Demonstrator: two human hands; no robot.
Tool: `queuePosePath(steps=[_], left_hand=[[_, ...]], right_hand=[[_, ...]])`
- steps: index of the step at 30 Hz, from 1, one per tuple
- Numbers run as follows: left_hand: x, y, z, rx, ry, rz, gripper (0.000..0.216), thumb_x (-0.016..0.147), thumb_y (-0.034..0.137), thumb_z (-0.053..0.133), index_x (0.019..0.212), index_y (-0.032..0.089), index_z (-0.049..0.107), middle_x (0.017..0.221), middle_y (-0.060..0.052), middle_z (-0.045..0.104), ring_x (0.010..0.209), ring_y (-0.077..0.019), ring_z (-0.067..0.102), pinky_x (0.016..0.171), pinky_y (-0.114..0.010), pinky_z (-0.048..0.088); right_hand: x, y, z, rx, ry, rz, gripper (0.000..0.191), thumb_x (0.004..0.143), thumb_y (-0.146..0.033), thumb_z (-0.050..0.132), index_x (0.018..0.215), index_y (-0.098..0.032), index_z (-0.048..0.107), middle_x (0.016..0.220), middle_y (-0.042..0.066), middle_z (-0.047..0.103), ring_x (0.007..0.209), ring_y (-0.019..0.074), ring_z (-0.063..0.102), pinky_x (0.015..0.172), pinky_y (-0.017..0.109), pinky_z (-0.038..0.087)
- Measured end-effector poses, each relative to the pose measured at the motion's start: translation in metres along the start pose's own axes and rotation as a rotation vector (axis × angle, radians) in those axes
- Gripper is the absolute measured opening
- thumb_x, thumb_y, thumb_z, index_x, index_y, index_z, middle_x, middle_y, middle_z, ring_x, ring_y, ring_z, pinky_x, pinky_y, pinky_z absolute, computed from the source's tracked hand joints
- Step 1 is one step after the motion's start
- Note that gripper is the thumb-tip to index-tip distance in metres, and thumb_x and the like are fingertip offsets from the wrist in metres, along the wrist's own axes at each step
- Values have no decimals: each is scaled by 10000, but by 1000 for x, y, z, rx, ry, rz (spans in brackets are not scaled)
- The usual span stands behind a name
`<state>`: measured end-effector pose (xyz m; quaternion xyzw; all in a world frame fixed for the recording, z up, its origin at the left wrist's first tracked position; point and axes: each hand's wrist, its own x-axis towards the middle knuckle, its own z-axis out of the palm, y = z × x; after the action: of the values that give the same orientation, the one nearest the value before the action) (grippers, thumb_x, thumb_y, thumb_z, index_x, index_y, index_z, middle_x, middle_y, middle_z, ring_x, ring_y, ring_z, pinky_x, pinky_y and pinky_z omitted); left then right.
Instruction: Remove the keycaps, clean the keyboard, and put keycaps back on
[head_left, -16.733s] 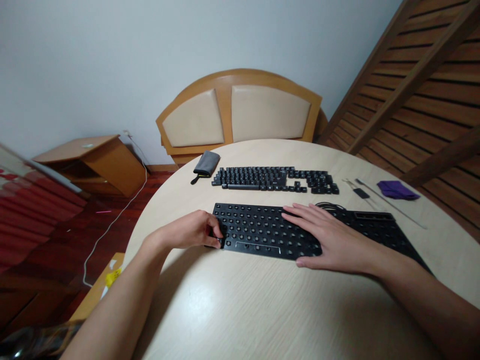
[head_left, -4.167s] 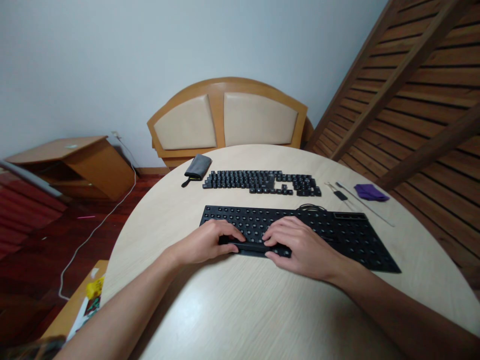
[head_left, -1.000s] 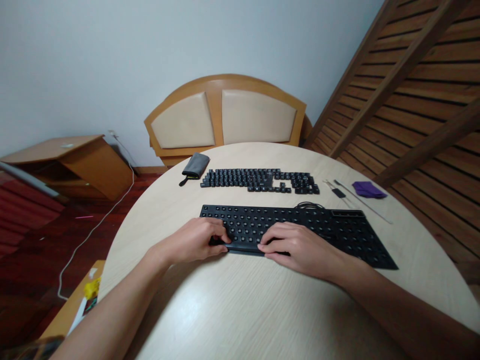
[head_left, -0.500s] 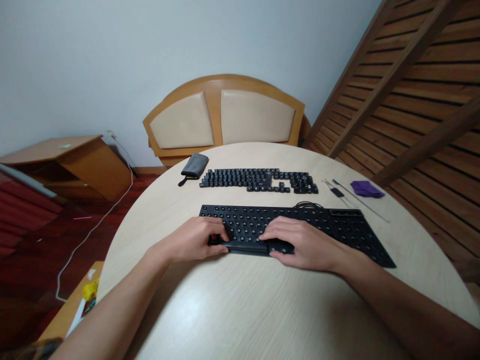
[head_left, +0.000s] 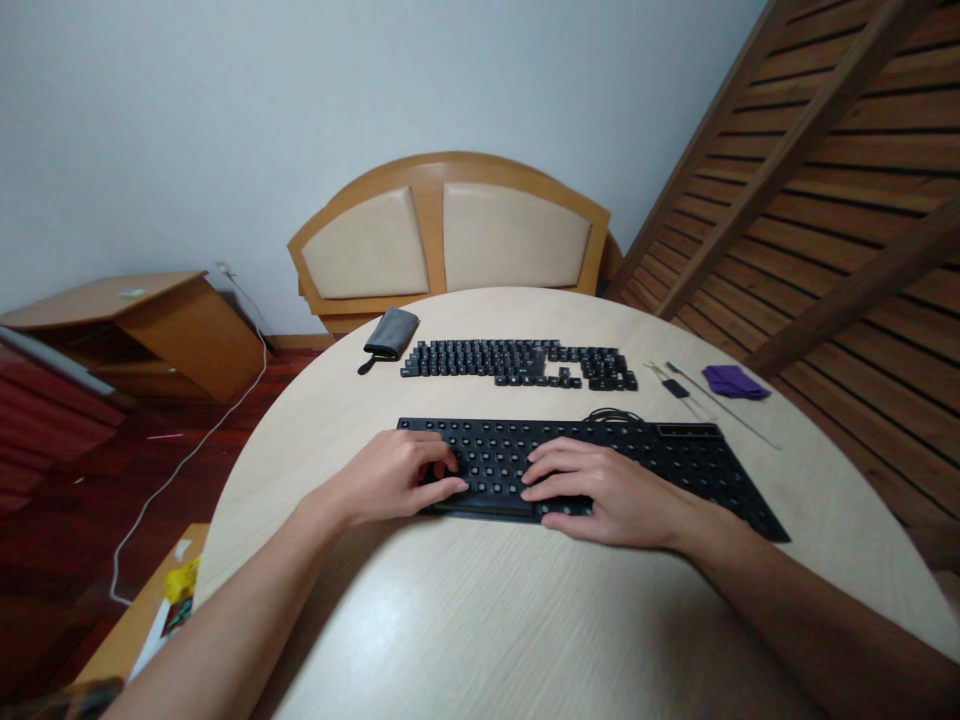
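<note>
A black keyboard base (head_left: 675, 465) without its keycaps lies across the round table (head_left: 480, 620). Both hands rest on its near edge. My left hand (head_left: 397, 478) curls over the left end of a long black space bar keycap (head_left: 491, 500), thumb against its front. My right hand (head_left: 600, 490) lies over the keycap's right end, fingers pressed down and pointing left. The loose keycaps (head_left: 487, 358) are laid out in rows behind the base.
A grey pouch (head_left: 391, 332) lies left of the keycaps. A small puller tool (head_left: 673, 385), a thin rod (head_left: 724, 405) and a purple cloth (head_left: 733, 380) lie at the right. A chair (head_left: 450, 235) stands behind the table, with a low cabinet (head_left: 165, 320) and a white cord (head_left: 187, 460) at the left.
Both hands have slid slightly further onto the keyboard base, fingers now lying over the space bar. Earlier the long keycap lay with the loose rows; now it sits at the base's front edge.
</note>
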<state>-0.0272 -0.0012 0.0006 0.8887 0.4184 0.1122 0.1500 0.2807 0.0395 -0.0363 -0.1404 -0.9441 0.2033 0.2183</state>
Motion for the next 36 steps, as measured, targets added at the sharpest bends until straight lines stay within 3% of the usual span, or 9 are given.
queuePosePath(steps=[2,5,8,10,13,16,22,28,36], left_hand=[[2,3,3,19,52,20,355,989,502,539,1031,179,679,964,-77,711,907,-234,674,818,-383,534],[5,10,11,-4,72,73,549,916,590,618,1280,180,589,1298,-146,639,1218,-307,595,1039,-477,487],[7,12,22,19,28,86,851,853,690,645,1487,170,416,1582,-190,400,1480,-370,342,1197,-556,326],[7,11,29,45,-1,70,947,860,726,604,1562,166,305,1658,-185,261,1542,-380,197,1235,-582,238],[6,7,36,64,-29,44,964,900,731,537,1610,177,193,1689,-163,169,1563,-363,113,1255,-579,176],[5,4,40,72,-37,42,952,917,725,511,1622,195,154,1694,-151,154,1565,-350,105,1260,-576,156],[6,3,42,111,-31,52,964,911,740,502,1619,179,164,1691,-165,146,1564,-349,115,1263,-560,148],[5,1,41,109,-32,51,966,903,723,527,1616,182,164,1686,-176,171,1555,-365,154,1255,-567,173],[2,-3,39,84,-15,53,977,851,589,659,1607,199,179,1672,-185,217,1537,-397,206,1235,-610,200]], right_hand=[[1,-2,2,7,-9,11,245,905,-260,709,1146,-244,755,1150,59,755,1179,229,626,1023,392,531],[2,-4,4,7,-12,15,260,911,-263,711,1167,-249,750,1173,60,755,1207,233,623,1045,405,521],[3,-7,6,4,-22,10,282,911,-250,713,1192,-237,736,1190,68,752,1237,234,615,1082,411,492],[5,-10,6,15,-15,29,307,910,-259,714,1215,-217,719,1239,84,730,1230,229,624,1079,395,490],[12,-12,3,0,72,103,258,949,-263,656,1188,-186,716,1226,100,723,1129,209,666,1004,361,524],[29,-5,-3,-156,173,183,203,984,-236,587,1122,-194,730,1066,78,762,1026,223,665,943,392,522],[76,35,-13,-621,93,389,260,935,-243,648,1168,-158,725,1188,126,719,1158,319,553,952,459,457],[102,59,-4,-698,58,430,266,906,-223,669,1147,-138,741,1292,168,645,1241,357,466,998,473,389],[109,60,5,-684,47,411,170,920,-190,651,1022,-126,771,1184,174,705,1221,359,478,979,486,374]])
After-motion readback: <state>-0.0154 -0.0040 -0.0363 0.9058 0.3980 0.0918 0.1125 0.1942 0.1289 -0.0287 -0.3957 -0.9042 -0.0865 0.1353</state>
